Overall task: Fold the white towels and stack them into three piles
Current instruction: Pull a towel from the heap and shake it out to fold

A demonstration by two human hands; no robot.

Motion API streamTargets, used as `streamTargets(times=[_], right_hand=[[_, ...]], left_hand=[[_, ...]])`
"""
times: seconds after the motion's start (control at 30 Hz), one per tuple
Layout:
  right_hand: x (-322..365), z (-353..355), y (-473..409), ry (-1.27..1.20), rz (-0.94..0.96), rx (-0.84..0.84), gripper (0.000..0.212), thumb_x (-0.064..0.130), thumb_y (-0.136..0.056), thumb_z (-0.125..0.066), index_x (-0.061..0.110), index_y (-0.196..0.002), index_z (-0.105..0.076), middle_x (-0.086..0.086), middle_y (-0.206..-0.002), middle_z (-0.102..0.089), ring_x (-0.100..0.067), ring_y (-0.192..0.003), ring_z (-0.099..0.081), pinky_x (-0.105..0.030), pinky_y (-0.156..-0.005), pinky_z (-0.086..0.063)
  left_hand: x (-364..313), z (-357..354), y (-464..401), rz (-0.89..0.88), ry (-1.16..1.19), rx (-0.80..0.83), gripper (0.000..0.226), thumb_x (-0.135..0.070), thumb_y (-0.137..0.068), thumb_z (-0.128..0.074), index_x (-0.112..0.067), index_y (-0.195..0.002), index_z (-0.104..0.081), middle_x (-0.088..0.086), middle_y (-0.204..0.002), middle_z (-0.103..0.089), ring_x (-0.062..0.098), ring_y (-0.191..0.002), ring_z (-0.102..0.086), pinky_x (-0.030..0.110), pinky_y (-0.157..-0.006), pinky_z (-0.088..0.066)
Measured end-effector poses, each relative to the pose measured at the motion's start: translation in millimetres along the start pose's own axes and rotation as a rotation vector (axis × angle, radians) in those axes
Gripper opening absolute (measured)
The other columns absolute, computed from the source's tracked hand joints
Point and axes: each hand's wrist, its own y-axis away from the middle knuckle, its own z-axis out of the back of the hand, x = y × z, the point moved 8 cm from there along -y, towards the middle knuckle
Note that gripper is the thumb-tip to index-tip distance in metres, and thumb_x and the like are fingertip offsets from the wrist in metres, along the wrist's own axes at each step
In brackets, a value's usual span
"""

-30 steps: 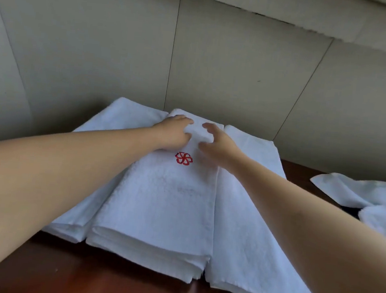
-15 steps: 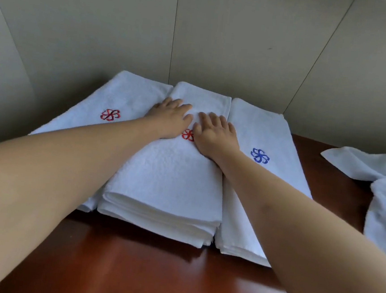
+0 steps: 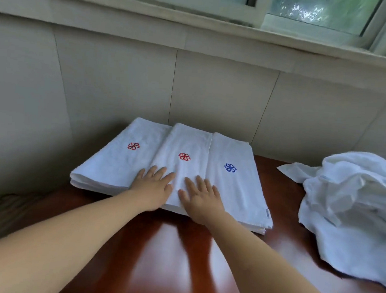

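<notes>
1. Both hands lie flat, fingers straight and spread, holding nothing: the left hand [image 3: 152, 188] and right hand [image 3: 200, 199] press the near end of the middle pile [image 3: 183, 169].
2. Three piles sit side by side at frame centre on the table [image 3: 166, 256], against the wall: left pile [image 3: 120, 161] and middle with red logos, right pile [image 3: 233, 180] with a blue one.
3. Unfolded towels [image 3: 354, 207] lie heaped at the right edge, apart from the piles.
4. Judged step: smoothing the towel just stacked.
5. Next likely calls for lifting both palms, reaching right, and pulling one towel free to fold.
</notes>
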Motion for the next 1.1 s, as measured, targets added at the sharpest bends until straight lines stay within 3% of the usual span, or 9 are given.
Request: streamTargets(times=[0.1, 0.17, 0.23, 0.33, 0.53, 0.9, 1.1], right_hand=[[8.9, 6.3, 41.8, 0.103, 0.086, 0.067, 0.059, 0.053, -0.105, -0.026, 0.027, -0.158, -0.023, -0.008, -0.164, -0.017, -0.031, -0.15, -0.016, -0.048, -0.12, -0.017], [3.7, 25.7, 61.4, 0.08, 0.06, 0.109, 0.063, 0.056, -0.105, -0.03, 0.029, -0.16, -0.019, -0.006, -0.167, -0.016, -0.03, -0.153, -0.012, -0.046, -0.122, -0.015], [-7.4, 55.3, 78.2, 0.084, 0.023, 0.078, 0.068, 0.058, -0.104, -0.031, 0.03, -0.163, -0.013, -0.005, -0.171, -0.008, -0.028, -0.156, -0.004, -0.047, -0.124, -0.01], [-28.8, 103.3, 102.6, 0.133, -0.008, -0.035, 0.068, 0.058, -0.104, -0.032, 0.027, -0.163, -0.015, -0.004, -0.171, -0.008, -0.027, -0.156, -0.006, -0.047, -0.124, -0.013], [-90.4, 176.0, 153.5, 0.165, -0.112, -0.14, 0.073, 0.06, -0.103, -0.035, 0.028, -0.163, -0.011, -0.003, -0.171, -0.006, -0.027, -0.157, -0.002, -0.046, -0.125, -0.01], [-255.4, 219.4, 238.6, 0.098, -0.314, -0.213, 0.074, 0.052, -0.102, -0.044, 0.027, -0.163, -0.012, 0.0, -0.171, -0.003, -0.024, -0.157, 0.0, -0.048, -0.125, -0.012], [-351.6, 227.6, 273.3, 0.107, -0.418, -0.277, 0.067, 0.048, -0.098, -0.051, 0.031, -0.158, -0.028, 0.003, -0.166, -0.024, -0.026, -0.15, -0.026, -0.044, -0.118, -0.027]], left_hand=[[-14.5, 12.1, 41.0, -0.043, -0.058, 0.055, 0.055, -0.039, -0.108, -0.022, -0.027, -0.162, -0.014, 0.0, -0.17, -0.011, 0.021, -0.156, -0.008, 0.053, -0.124, -0.001], [-26.8, 38.3, 59.3, -0.084, -0.048, 0.052, 0.056, -0.04, -0.105, -0.035, -0.026, -0.159, -0.026, -0.003, -0.167, -0.023, 0.019, -0.153, -0.018, 0.053, -0.124, -0.002], [-43.4, 72.2, 73.2, -0.107, -0.013, 0.0, 0.062, -0.044, -0.103, -0.042, -0.029, -0.161, -0.023, -0.006, -0.169, -0.017, 0.016, -0.155, -0.014, 0.052, -0.124, -0.002], [-78.7, 117.5, 88.8, -0.141, 0.004, -0.08, 0.067, -0.046, -0.103, -0.044, -0.029, -0.162, -0.018, -0.005, -0.171, -0.007, 0.017, -0.156, -0.007, 0.051, -0.124, -0.003], [-166.8, 173.7, 103.6, -0.231, 0.002, -0.197, 0.069, -0.047, -0.102, -0.046, -0.025, -0.162, -0.018, 0.0, -0.171, -0.005, 0.024, -0.156, -0.009, 0.051, -0.125, -0.01], [-339.0, 169.1, 73.2, -0.389, 0.031, -0.183, 0.07, -0.049, -0.098, -0.051, -0.028, -0.159, -0.025, 0.0, -0.17, -0.01, 0.028, -0.154, -0.016, 0.052, -0.122, -0.022], [-434.9, 151.4, 48.5, -0.495, 0.058, -0.167, 0.063, -0.042, -0.097, -0.051, -0.028, -0.156, -0.034, -0.002, -0.166, -0.02, 0.026, -0.149, -0.026, 0.046, -0.116, -0.028]])
